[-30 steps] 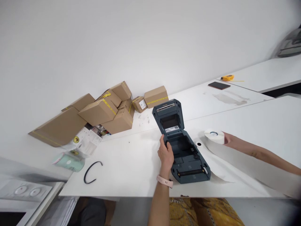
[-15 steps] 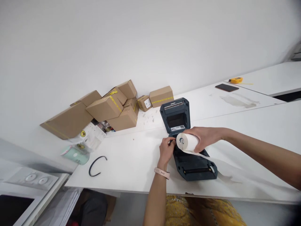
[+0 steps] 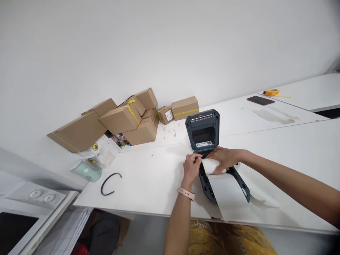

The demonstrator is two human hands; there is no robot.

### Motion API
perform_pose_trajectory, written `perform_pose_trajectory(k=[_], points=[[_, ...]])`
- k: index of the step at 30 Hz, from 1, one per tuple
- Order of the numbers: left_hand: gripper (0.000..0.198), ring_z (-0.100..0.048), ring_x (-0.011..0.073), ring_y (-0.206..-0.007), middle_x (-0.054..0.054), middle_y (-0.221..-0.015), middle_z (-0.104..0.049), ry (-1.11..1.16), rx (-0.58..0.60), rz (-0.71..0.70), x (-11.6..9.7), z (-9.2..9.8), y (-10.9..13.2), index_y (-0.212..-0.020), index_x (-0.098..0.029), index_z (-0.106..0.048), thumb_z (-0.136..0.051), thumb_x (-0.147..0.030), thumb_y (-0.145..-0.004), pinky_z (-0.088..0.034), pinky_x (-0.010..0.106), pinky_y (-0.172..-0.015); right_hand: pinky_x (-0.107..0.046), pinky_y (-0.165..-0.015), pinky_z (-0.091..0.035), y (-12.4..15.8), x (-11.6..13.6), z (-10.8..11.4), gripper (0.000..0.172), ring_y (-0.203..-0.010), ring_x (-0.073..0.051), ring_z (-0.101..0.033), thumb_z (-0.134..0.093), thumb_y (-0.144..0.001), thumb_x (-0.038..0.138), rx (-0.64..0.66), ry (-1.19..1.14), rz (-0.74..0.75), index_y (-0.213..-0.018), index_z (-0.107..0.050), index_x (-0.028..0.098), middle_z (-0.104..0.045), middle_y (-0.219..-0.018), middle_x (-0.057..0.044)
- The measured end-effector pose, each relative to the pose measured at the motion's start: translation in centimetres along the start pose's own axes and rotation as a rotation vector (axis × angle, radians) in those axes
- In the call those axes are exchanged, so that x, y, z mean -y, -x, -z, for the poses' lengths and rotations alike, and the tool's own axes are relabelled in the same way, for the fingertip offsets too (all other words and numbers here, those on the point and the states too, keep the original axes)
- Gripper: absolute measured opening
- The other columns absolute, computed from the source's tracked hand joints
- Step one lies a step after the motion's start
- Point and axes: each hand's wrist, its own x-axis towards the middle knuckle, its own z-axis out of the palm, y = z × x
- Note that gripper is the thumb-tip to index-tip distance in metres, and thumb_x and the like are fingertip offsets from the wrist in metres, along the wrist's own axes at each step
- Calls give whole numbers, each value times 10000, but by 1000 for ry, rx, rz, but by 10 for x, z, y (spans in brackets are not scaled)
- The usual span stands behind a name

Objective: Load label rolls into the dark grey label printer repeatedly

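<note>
A dark label printer (image 3: 205, 189) sits on the table with its lid (image 3: 203, 129) tipped back. Inside the printer's body lies a white label roll (image 3: 209, 165), and its loose strip (image 3: 231, 194) runs forward over the printer's front towards the table edge. My right hand (image 3: 224, 158) is closed over the roll from above, hiding part of it. With bent fingers, my left hand (image 3: 191, 167) grips the printer's left edge near the hinge; its fingertips are partly hidden.
Cardboard boxes (image 3: 120, 120) are piled against the wall, left of the printer. A black headband-like hoop (image 3: 102, 186) and a mint cup (image 3: 86, 170) lie to the left. At the back right are a phone (image 3: 260, 100) and a yellow tape measure (image 3: 271, 92).
My right hand has lowered the label roll into the printer's body. Its strip, earlier trailing to the right, now lies over the printer's front. My left hand stays at the printer's left edge.
</note>
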Motion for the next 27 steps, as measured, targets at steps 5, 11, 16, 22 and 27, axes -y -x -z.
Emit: perform_pose_trajectory(k=[5,11,16,22,27], points=[[231,-666,208,-1038,27,-1106,-703,0,-4,-3,-1,-1,3,-985,-299,-760,-542,-258,-921,-501,342,-979,-503,-1040,-433,-3,-6,-6,818,-1203,-409,-592,-770,-652,512,-23,-25,19,-1400,-627,214,-711,-1268,-117],[277,-636,242,-1158,66,-1208,-688,20,-12,-1,-3,-8,7,-1082,-276,-728,-481,-296,-957,-450,397,-1072,-517,-1058,-405,2,0,-8,886,-1190,-420,-615,-749,-708,491,-94,-10,70,-1511,-520,194,-735,-1225,-141],[462,-531,249,-1358,109,-1490,-556,216,-44,72,-2,-11,38,-1394,-237,-555,-536,-387,-957,-435,340,-1100,-512,-1070,-427,6,-5,-17,837,-1253,-422,-601,-713,-759,563,-212,-38,112,-1474,-564,154,-660,-1371,-183],[533,-658,264,-1047,143,-1144,-676,525,-429,361,15,-24,144,-1081,-183,-636,-440,-658,-943,-554,346,-818,-390,-868,-558,35,3,-1,376,-984,-286,-729,-588,-921,548,-641,-344,149,-1024,-781,242,-785,-1066,-75],[690,-646,286,-960,138,-1019,-698,491,-111,539,15,-41,191,-940,-182,-720,-455,-811,-841,-550,395,-846,-450,-1004,-503,32,10,63,432,-1118,-281,-655,-486,-971,606,-1365,-349,-22,-1062,-732,263,-739,-1140,-88]])
